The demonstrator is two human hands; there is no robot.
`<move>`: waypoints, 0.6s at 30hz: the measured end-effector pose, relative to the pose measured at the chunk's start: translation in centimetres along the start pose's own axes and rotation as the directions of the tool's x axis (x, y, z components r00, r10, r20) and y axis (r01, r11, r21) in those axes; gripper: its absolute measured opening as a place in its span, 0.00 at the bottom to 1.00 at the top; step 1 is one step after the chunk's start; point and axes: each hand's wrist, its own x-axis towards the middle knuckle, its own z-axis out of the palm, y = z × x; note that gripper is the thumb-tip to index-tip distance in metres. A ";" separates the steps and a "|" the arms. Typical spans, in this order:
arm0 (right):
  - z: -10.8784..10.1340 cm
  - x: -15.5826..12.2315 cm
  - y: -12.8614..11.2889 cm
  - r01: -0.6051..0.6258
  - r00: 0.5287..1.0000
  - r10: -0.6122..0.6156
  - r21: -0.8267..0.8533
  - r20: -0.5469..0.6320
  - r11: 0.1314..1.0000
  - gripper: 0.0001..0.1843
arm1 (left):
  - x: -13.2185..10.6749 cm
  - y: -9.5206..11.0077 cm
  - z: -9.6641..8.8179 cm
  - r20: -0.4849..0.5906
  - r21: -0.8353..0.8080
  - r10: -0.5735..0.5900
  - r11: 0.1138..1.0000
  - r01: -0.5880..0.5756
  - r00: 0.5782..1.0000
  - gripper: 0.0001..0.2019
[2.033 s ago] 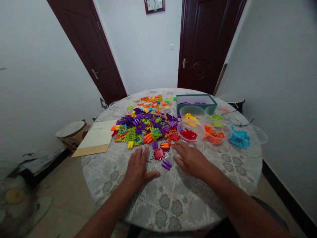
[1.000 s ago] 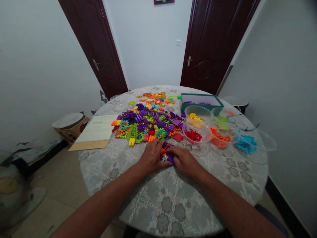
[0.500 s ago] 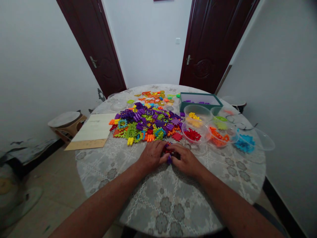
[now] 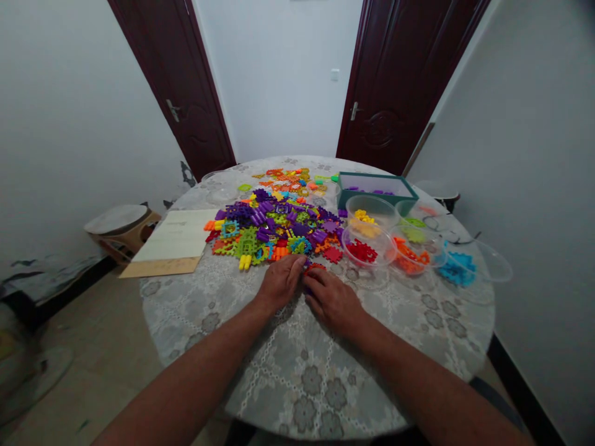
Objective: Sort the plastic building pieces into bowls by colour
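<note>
My left hand [image 4: 280,283] and my right hand [image 4: 335,303] meet just in front of a heap of plastic building pieces [image 4: 279,217]. Between them are red interlocking building pieces [image 4: 317,266] with a bit of purple, mostly covered by my fingers. Both hands are closed around these pieces. The heap is mixed: purple, lime green, blue, orange, red and yellow. Right of my hands, a clear bowl [image 4: 394,255] holds red pieces [image 4: 361,251].
Further clear bowls hold yellow pieces [image 4: 365,222], orange pieces [image 4: 411,255] and blue pieces [image 4: 458,269]. A green-edged box [image 4: 341,199] with purple pieces stands behind them. At the left lies a pale board [image 4: 174,238]. Orange pieces [image 4: 286,181] are scattered at the back.
The hands have turned about the held pieces. My left hand has drawn slightly up, and my right hand has shifted left, covering more of the pieces.
</note>
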 end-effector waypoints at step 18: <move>0.6 0.9 -0.4 -0.055 0.998 0.055 0.039 -0.006 0.998 0.15 | -1.4 -2.3 -1.3 0.180 0.117 0.375 0.910 -0.398 0.909 0.29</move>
